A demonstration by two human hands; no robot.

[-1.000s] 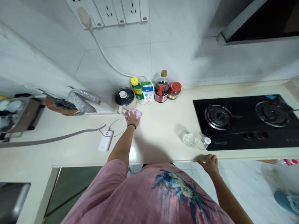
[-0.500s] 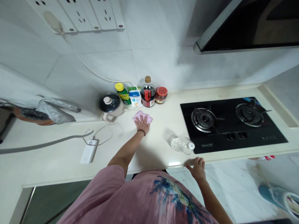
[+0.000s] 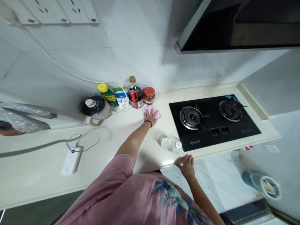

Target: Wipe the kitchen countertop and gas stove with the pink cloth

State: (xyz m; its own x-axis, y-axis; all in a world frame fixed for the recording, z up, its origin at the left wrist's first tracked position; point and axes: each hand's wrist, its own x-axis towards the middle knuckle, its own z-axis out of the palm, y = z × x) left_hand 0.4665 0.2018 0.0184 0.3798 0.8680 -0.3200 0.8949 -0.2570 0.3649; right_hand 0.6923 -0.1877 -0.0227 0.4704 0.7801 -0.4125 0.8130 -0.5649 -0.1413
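My left hand [image 3: 150,116] lies flat with fingers spread on a pink cloth [image 3: 157,114], pressing it to the countertop [image 3: 131,137]. A dark beaded bracelet circles that wrist. Just behind the cloth stand a red-lidded jar [image 3: 149,95] and a bottle of dark liquid [image 3: 135,93] with a brown cap. At the counter's front edge rests my right hand [image 3: 187,166], thumb apart from the fingers, holding nothing. Nearest to it is a clear plastic bottle [image 3: 169,143] with a white cap; whether it stands or lies I cannot tell.
On the right is a black gas stove [image 3: 211,122] below a range hood [image 3: 225,28]. To the left are a lidded electric pot [image 3: 96,107], a yellow-capped green bottle [image 3: 108,95], a white-and-blue bag [image 3: 122,99] and a white power bank [image 3: 71,161] with its cable. A bucket [image 3: 262,186] stands on the floor.
My left hand has slid the pink cloth rightward along the counter, from in front of the dark bottle to in front of the red-lidded jar. The view has turned right. My right hand stays at the edge.
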